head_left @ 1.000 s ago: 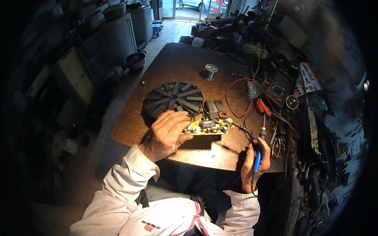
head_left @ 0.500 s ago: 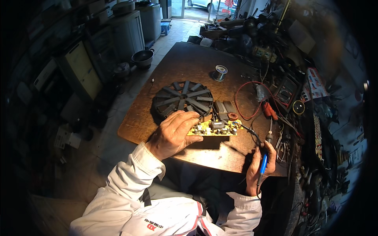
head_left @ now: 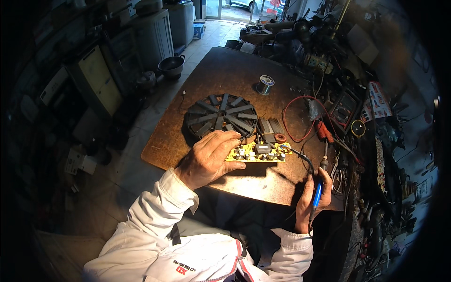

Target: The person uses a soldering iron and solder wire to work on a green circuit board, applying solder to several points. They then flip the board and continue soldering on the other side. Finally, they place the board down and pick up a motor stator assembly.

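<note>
My left hand [head_left: 205, 159] is closed on the left end of a yellow circuit board [head_left: 250, 157], thumb at its near edge and fingers over the top. Small components, a dark transformer block [head_left: 262, 148], a ring-shaped copper inductor [head_left: 280, 137] and a finned heat sink [head_left: 272, 125] sit on it. Just beyond, a round black induction coil [head_left: 203, 114] with radial bars lies on the table. To the right, my right hand [head_left: 305, 204] grips a blue-handled soldering iron [head_left: 318, 193], its tip pointing away from me and apart from the board. A black cable [head_left: 306, 160] runs from the board toward that hand.
A solder wire spool [head_left: 265, 86] stands on the brown wooden table [head_left: 174, 141]. Red test leads [head_left: 284, 113] and a multimeter [head_left: 344, 107] lie at the right, beside cluttered tools and wires. A dark pot [head_left: 171, 66] is on the floor at left.
The whole view has shifted slightly. Both hands keep their holds on the circuit board and the soldering iron, with little visible movement.
</note>
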Demonstrator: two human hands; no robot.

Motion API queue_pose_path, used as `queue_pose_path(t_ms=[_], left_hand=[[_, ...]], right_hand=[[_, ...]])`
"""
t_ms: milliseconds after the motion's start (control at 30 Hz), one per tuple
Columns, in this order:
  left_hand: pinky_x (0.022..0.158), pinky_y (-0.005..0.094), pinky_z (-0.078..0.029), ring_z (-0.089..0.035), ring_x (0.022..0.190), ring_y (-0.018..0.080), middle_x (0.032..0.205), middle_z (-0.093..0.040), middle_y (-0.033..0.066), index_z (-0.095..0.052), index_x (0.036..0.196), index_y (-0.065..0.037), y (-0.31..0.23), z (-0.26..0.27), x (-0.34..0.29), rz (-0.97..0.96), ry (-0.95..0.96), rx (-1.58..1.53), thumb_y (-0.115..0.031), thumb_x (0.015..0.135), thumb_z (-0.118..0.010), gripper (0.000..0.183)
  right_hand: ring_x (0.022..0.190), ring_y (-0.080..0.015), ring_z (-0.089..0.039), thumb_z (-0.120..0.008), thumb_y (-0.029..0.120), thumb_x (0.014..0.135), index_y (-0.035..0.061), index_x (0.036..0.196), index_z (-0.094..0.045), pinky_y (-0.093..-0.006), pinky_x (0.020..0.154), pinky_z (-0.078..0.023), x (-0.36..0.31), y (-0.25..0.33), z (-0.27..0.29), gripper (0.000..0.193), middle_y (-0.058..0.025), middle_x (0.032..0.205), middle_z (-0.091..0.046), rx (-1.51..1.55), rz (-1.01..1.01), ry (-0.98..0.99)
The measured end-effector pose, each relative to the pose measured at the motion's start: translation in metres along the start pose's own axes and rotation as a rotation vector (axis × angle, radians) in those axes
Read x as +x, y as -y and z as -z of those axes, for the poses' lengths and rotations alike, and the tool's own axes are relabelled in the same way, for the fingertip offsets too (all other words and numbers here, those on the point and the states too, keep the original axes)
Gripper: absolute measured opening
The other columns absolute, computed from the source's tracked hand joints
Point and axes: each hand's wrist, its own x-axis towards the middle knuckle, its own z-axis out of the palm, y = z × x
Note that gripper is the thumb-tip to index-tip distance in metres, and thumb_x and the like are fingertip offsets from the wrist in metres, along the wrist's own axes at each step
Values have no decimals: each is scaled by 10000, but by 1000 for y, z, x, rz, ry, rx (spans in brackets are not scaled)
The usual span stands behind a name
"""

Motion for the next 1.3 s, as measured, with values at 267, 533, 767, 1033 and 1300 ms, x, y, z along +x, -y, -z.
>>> queue_pose_path(t_ms=[267,533,767,1033,1300], left_hand=[[916,416,-617,-724,1070,364,1192,-690,218,-685,1111,54,0,1,-1,29,50,-34,-289,728,-929,569],[956,418,-601,-697,1134,368,1266,-655,222,-691,1120,48,-3,3,4,114,208,-35,-202,632,-969,615],[960,428,-584,-684,1129,360,1273,-662,207,-702,1120,37,-1,5,7,136,202,-111,-222,572,-984,669],[1044,488,-517,-619,1231,384,1277,-674,191,-737,1062,13,-1,2,7,149,222,-19,-282,543,-995,651],[1098,514,-477,-568,1312,402,1310,-661,190,-755,1022,-9,-4,2,11,176,291,-11,-258,560,-990,575]], right_hand=[[873,-117,-664,-659,-51,978,-18,1282,-635,-247,796,-544,4,7,0,307,-77,1077,-686,-87,16,-3],[897,-121,-666,-653,-39,983,-15,1286,-638,-251,810,-543,5,7,1,304,-82,1092,-695,-23,-29,23],[939,-132,-673,-657,-23,985,-19,1292,-642,-252,839,-542,3,2,3,307,-90,1105,-699,-64,-41,17],[891,-112,-663,-668,-18,981,-16,1293,-634,-242,803,-540,4,8,3,314,-92,1093,-695,-57,-82,23],[982,-162,-687,-669,-18,975,-7,1293,-634,-297,890,-555,3,3,4,320,-121,1098,-709,-16,-102,10]])
